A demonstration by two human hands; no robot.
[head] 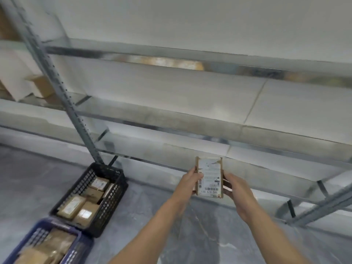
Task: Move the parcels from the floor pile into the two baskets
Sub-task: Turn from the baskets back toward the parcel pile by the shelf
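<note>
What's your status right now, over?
One labelled parcel gripped by left hand and right hand. Nearby black basket, blue basket part-filled. Path looks clear.

I am looking across a grey, mottled floor (30, 187) at a long metal shelving rack (75, 113) running along a pale wall (190, 21), with cardboard boxes (41, 86) sitting blurred on its left shelves.

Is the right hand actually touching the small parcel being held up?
Touching. The head view shows the right hand pressing the parcel at its right edge; the left hand holds the opposite edge.
</note>
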